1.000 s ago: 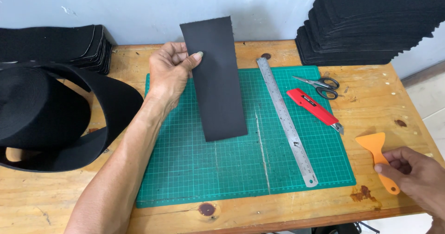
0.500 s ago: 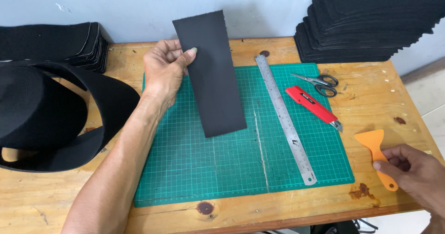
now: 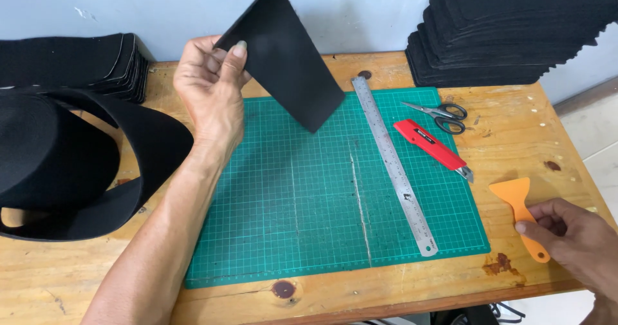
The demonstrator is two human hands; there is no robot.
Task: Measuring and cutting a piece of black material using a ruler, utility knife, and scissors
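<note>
A person at a pale wooden workbench [image 3: 77,280] is lifting a flat black rectangular sheet of foam-like material [image 3: 283,58] clear of the green gridded cutting mat [image 3: 290,222] below. The left hand [image 3: 209,93] is pinching the sheet at its upper left corner, thumb pressed on the near face and fingers curled behind, so nearly all of the sheet is hanging out to the right of the grip, tilted, its lower corner pointing down toward the mat without touching it. The right hand [image 3: 573,238] is resting at the bench's right edge, fingers closed loosely on the handle of an orange plastic scraper [image 3: 520,212] lying flat on the wood. A long steel ruler [image 3: 393,164] is lying aslant on the mat, with a red utility knife [image 3: 432,146] just beside it and grey-handled scissors [image 3: 441,114] near that. A wide roll of black strap [image 3: 64,164] is sitting at the left, and stacks of cut black sheets [image 3: 515,29] are standing against the wall.
</note>
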